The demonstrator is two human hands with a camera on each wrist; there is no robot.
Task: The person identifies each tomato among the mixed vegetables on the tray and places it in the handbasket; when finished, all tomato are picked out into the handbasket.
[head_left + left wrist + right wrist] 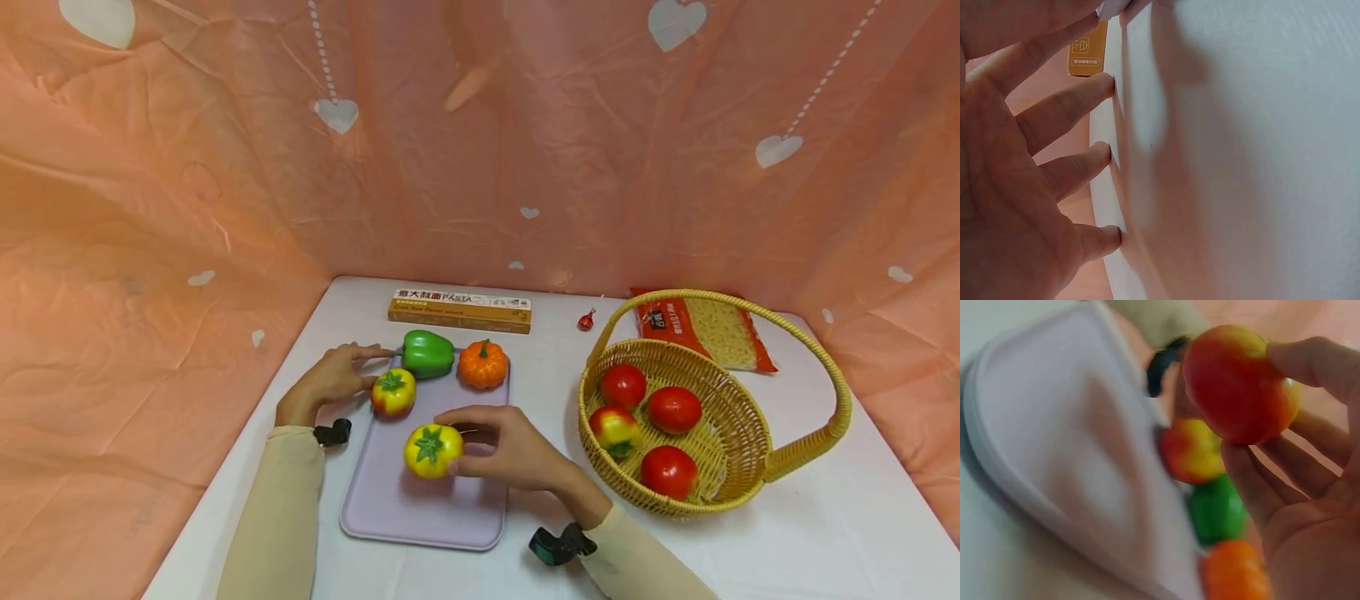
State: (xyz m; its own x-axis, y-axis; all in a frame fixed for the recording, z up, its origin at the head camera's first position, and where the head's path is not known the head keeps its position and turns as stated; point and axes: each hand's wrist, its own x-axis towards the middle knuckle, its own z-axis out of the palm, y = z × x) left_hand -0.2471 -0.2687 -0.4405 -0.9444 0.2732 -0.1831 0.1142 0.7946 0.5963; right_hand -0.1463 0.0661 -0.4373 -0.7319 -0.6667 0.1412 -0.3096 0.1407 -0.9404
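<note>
Held fruit hung above the lilac tray, a slip its likeliest trouble

At the left, the left hand grasped nothing: its fingers were spread beside the tray, fingertips on the white tablecloth. A careless push there could have slid the tray, or sent the yellow-red fruit near its thumb rolling against the green pepper. The right hand pinched the held fruit between thumb and fingers; that rounded, glossy skin looked apt to slip if the pinch loosened, and a drop might have bounced it off the low-rimmed tray. The black wrist camera seemed able to catch the tray's near right corner.

Around them, the pasta box lay behind the tray, and the orange pumpkin filled its far right corner. Farther right came a small red object, then the wicker basket with three tomatoes and another yellow-red fruit inside; its arched handle stood in the way of reaching the pasta packet.
</note>
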